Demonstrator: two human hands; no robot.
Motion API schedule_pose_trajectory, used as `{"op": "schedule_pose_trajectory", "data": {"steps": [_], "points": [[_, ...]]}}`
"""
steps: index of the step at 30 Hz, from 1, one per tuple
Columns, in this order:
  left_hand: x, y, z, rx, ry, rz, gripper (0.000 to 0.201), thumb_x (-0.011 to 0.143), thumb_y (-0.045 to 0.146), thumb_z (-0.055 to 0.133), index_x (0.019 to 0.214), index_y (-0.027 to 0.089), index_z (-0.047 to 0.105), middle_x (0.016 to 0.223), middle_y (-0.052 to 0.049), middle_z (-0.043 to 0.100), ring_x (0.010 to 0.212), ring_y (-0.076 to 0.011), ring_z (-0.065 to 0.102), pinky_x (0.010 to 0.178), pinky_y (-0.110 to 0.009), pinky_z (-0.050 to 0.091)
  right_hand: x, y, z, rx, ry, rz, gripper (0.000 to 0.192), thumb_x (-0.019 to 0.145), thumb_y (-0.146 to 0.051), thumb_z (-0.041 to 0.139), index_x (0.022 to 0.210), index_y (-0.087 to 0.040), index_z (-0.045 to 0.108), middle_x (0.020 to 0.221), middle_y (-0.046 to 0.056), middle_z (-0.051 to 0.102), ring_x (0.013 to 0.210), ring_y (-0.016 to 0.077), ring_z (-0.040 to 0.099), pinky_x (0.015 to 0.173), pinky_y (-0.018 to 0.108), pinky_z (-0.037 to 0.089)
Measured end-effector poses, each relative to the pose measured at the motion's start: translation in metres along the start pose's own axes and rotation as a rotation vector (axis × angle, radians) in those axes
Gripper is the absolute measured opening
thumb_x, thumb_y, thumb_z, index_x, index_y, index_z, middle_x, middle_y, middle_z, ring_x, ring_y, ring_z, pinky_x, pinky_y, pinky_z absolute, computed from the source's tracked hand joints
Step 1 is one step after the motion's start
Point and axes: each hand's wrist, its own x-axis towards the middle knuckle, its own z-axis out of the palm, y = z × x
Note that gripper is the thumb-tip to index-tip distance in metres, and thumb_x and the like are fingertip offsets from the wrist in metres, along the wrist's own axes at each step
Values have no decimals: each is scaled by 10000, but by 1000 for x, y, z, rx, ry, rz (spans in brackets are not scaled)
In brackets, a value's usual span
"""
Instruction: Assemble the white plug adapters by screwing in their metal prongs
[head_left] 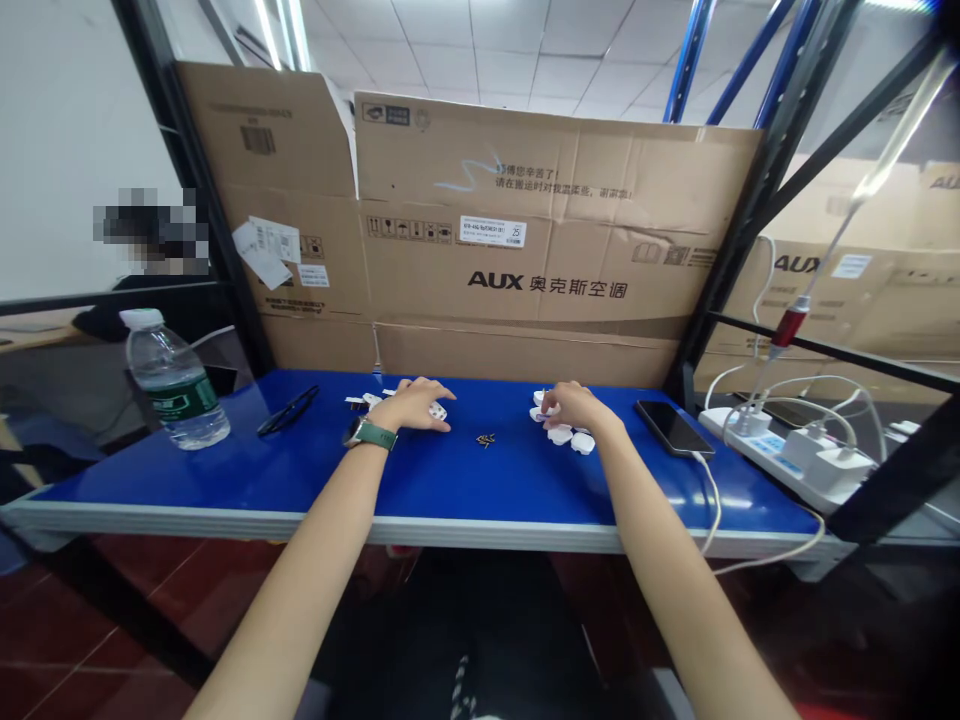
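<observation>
Small white plastic parts (564, 433) lie in a loose cluster on the blue table (300, 470), toward its back edge and right of the middle. The right hand (574, 404) rests on top of this cluster with its fingers curled down onto the pieces; whether it pinches one of them cannot be told at this size. A second scatter of white pieces (373, 399) lies left of the middle, and the left hand (416, 404) lies flat over it, palm down, fingers stretched forward and close together, with one white piece (438, 411) showing under the fingertips. A green watch (369, 433) sits on the left wrist. Between the two hands, apart from both, lies a little heap of brass-coloured screws (485, 439). Further left on the table lie a pair of black glasses (288, 411) and, near the left end, an upright water bottle (174, 379). To the right of the right hand lies a dark phone (673, 428) with a white cable plugged in, and beyond it a white power strip (795, 457) with chargers. Flattened cardboard boxes (525, 230) stand behind the table.
</observation>
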Motion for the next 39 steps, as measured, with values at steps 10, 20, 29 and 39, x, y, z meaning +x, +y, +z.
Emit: {"op": "schedule_pose_trajectory", "data": {"steps": [10, 20, 29, 39], "points": [[0, -11, 2, -17, -35, -60, 452, 779, 299, 755, 1227, 351, 734, 1355, -35, 694, 1348, -311, 539, 1130, -471, 295, -5, -5, -3, 59, 193, 15, 292, 967, -74, 467, 1197, -159, 625, 1190, 135, 724, 1075, 232, 668, 839, 274, 454], [6, -2, -1, -52, 89, 5, 352, 823, 353, 737, 1175, 346, 744, 1277, -25, 728, 1304, -285, 562, 1101, -433, 260, 1, 0, 5, 41, 158, 8, 386, 889, -74, 540, 1228, -181, 692, 1266, 140, 691, 1189, 289, 629, 953, 327, 461], [10, 2, 5, -90, 68, 66, 375, 846, 465, 712, 1206, 363, 714, 1274, 17, 731, 1238, -260, 594, 1072, -366, 326, 5, 7, 8, 30, 111, 63, 354, 932, -157, 609, 1265, -204, 719, 1298, 143, 710, 1205, 292, 653, 946, 339, 485], [6, 3, 3, -70, 30, 30, 344, 856, 459, 690, 1177, 344, 733, 1253, -4, 745, 1226, -288, 601, 1068, -413, 330, 6, 5, 11, 63, 129, 62, 318, 951, -176, 560, 1219, -195, 731, 1269, 137, 708, 1192, 279, 642, 932, 324, 481]]}}
